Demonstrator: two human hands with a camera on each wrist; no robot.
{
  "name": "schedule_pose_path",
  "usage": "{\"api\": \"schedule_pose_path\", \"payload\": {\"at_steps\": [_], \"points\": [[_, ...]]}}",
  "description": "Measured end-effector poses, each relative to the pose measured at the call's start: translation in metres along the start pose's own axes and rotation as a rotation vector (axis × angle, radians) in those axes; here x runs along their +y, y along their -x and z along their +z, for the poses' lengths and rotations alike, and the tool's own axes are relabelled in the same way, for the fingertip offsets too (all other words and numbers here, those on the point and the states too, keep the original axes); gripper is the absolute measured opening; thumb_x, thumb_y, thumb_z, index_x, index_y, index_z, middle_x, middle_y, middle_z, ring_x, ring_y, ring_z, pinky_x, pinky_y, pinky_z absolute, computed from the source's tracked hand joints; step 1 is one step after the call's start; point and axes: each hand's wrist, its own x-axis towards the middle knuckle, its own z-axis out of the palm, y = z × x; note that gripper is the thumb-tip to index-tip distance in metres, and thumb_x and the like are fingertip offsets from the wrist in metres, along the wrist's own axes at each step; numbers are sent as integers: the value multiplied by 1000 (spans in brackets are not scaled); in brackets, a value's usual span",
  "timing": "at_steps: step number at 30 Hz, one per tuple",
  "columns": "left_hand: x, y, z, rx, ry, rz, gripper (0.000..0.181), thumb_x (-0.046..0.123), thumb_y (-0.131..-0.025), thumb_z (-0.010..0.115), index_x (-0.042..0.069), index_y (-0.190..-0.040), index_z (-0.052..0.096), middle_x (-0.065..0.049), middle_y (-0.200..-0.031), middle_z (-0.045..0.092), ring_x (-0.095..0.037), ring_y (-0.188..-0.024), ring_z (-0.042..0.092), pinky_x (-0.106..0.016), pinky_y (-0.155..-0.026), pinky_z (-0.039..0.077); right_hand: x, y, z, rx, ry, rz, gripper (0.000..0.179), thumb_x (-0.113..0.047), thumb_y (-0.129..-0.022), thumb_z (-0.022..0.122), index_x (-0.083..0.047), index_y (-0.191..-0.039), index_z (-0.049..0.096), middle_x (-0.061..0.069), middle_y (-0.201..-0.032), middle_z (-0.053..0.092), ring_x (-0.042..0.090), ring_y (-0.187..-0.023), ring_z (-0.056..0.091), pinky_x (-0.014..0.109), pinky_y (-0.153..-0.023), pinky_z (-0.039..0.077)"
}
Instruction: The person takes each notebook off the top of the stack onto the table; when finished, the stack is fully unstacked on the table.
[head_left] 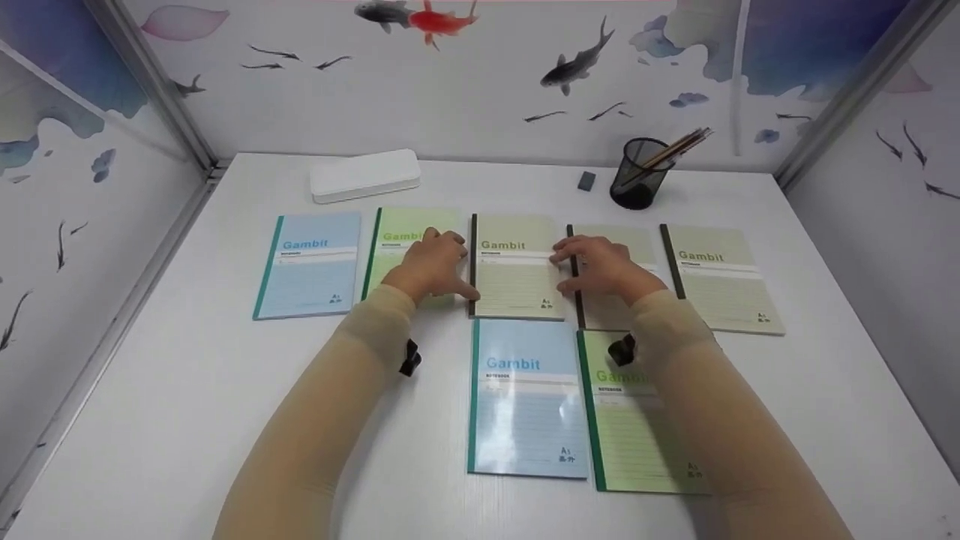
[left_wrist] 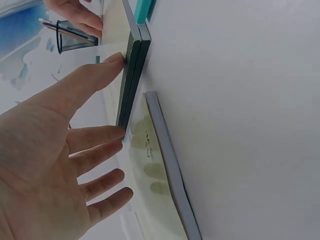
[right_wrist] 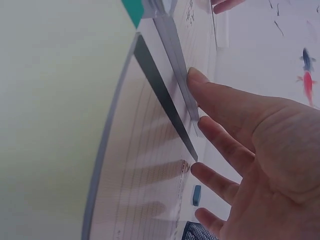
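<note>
Both hands flank a khaki notebook (head_left: pixel 517 277) with a dark spine, lying in the middle of the back row. In the left wrist view its spine edge (left_wrist: pixel 134 70) shows two layers. My left hand (head_left: pixel 431 266) is over a green notebook (head_left: pixel 384 277), its thumb and a fingertip touching the khaki notebook's spine, fingers extended. On the other side my right hand (head_left: pixel 600 266) reaches across another khaki notebook (head_left: pixel 611 315); its thumb and index fingertip are at the middle notebook's right edge (right_wrist: pixel 179 65). Neither hand curls round anything.
A blue notebook (head_left: pixel 307 281) lies far left, a khaki one (head_left: pixel 724 292) far right. In front are a blue notebook (head_left: pixel 529 420) and a green one (head_left: pixel 637 450), partly under my right forearm. Behind stand a white case (head_left: pixel 364 176), an eraser (head_left: pixel 586 181) and a pencil cup (head_left: pixel 637 176).
</note>
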Motion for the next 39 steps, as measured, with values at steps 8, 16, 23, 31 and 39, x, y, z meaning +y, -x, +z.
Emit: {"api": "schedule_pose_path", "payload": {"at_steps": [8, 16, 23, 31, 39], "points": [[-1, -4, 6, -15, 104, 3, 90, 48, -76, 90, 8, -149, 54, -9, -161, 39, -32, -144, 29, -48, -123, 28, -2, -1, 1, -2, 0, 4, 50, -19, -84, 86, -21, -132, 70, -3, -158, 49, 29, -153, 35, 59, -124, 12], [-8, -9, 10, 32, 281, 25, 75, 33, -84, 86, 7, -147, 55, -9, -157, 43, -29, -148, 29, -43, -124, 32, 4, 0, 3, 13, 33, -29, 50, -20, -85, 86, -20, -132, 70, 0, -158, 50, 31, -152, 36, 65, -122, 7], [-21, -9, 11, 58, 491, 11, 58, 27, -90, 78, 7, -140, 56, -9, -144, 54, -27, -136, 46, -43, -115, 42, 1, -3, 8, 17, 48, -44, 49, -23, -85, 86, -23, -132, 71, -2, -157, 51, 30, -153, 35, 71, -121, -3], [-18, -9, 9, 22, 761, -27, 52, 18, -94, 75, 5, -140, 54, -10, -133, 62, -26, -111, 67, -40, -97, 56, 2, -4, 6, 30, 23, -35, 47, -23, -83, 88, -25, -128, 73, -3, -155, 54, 29, -152, 36, 70, -121, -6], [-5, -13, 16, 23, 1066, -124, 60, 8, -92, 73, 6, -147, 49, -10, -136, 59, -24, -110, 68, -36, -89, 61, 13, -2, 2, 51, 11, -51, 48, -26, -83, 88, -27, -129, 72, -5, -154, 54, 28, -152, 35, 69, -121, -11]]}}
